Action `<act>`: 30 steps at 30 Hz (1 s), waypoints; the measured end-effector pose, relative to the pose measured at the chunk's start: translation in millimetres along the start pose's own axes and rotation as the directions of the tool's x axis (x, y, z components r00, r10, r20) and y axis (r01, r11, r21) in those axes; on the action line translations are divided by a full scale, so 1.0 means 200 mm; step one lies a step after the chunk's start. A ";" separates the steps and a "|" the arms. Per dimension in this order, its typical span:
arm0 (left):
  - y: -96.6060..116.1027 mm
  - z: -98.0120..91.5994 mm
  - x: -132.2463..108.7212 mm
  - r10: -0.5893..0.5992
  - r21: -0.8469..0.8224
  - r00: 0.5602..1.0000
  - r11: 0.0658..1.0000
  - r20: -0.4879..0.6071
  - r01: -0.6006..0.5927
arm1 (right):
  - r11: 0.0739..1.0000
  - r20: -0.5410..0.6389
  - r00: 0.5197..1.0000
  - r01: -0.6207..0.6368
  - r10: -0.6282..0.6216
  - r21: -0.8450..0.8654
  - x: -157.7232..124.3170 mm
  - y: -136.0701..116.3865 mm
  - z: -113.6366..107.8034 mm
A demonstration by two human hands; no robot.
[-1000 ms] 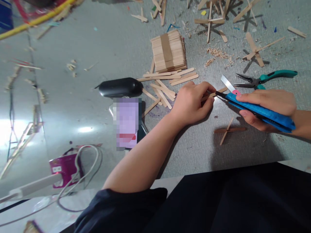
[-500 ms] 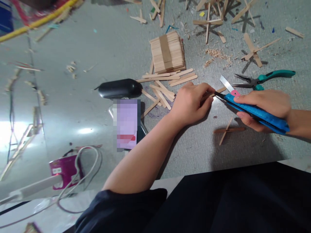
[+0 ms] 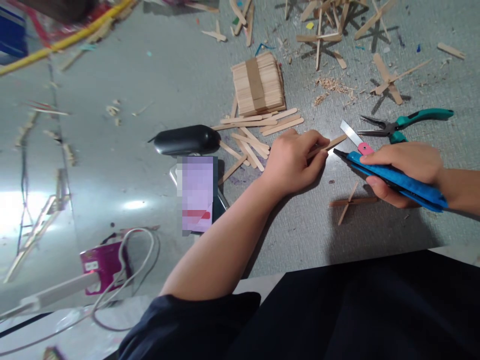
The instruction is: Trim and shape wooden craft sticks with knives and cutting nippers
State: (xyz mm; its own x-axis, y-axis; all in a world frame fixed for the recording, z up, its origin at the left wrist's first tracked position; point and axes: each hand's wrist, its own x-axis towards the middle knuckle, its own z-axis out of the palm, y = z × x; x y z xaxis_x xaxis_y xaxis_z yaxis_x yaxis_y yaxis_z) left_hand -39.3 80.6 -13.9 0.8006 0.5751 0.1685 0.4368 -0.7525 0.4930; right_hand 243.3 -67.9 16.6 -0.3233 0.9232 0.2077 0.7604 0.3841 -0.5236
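Observation:
My left hand (image 3: 294, 161) rests on the grey table and pinches a flat wooden stick (image 3: 332, 144), whose free end points right. My right hand (image 3: 407, 167) is wrapped around a blue utility knife (image 3: 393, 179). The knife's dark tip lies just right of the stick's end, a small gap apart. A pink-and-metal blade piece (image 3: 356, 137) lies just above the knife tip. A glued cross of two sticks (image 3: 350, 201) lies on the table below my hands.
Teal-handled pliers (image 3: 405, 121) lie above my right hand. A banded stack of sticks (image 3: 258, 84) and loose sticks (image 3: 249, 135) sit left of them. A black oval device (image 3: 186, 140), a phone (image 3: 197, 192), a magenta box (image 3: 103, 261) with cables, and several stick crosses (image 3: 388, 80) surround the work area.
The knife tip has drawn back to the right, off the stick's end. My left hand keeps the stick in nearly the same place.

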 end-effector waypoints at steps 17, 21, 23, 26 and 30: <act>0.02 0.00 0.01 0.000 0.014 1.000 1.000 -0.007 0.000 | 0.999 -0.138 0.990 0.034 -0.036 -0.018 0.00 -0.02 -0.01; 0.02 0.00 0.01 0.003 0.007 1.000 1.000 0.010 -0.003 | 0.998 -0.167 0.984 0.054 -0.055 -0.010 0.00 -0.02 -0.01; 0.02 0.00 0.01 0.013 0.001 1.000 1.000 0.004 -0.013 | 0.999 -0.174 0.984 0.045 -0.047 -0.014 0.00 -0.02 -0.01; 0.02 0.01 0.02 0.021 -0.004 1.000 1.000 -0.008 -0.021 | 1.000 -0.128 0.992 0.006 -0.008 -0.014 0.01 -0.03 -0.02; 0.03 0.00 0.02 -0.001 0.004 1.000 1.000 0.010 0.001 | 0.999 -0.043 0.998 -0.054 0.054 -0.003 0.02 -0.03 -0.03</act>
State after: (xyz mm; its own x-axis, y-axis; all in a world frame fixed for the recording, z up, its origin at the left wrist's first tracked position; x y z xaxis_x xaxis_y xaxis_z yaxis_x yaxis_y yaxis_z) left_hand -33.9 78.1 -10.9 0.8040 0.5727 0.1598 0.4392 -0.7532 0.4897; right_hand 239.7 -66.6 25.6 -0.2574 0.9423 0.2142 0.7786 0.3335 -0.5315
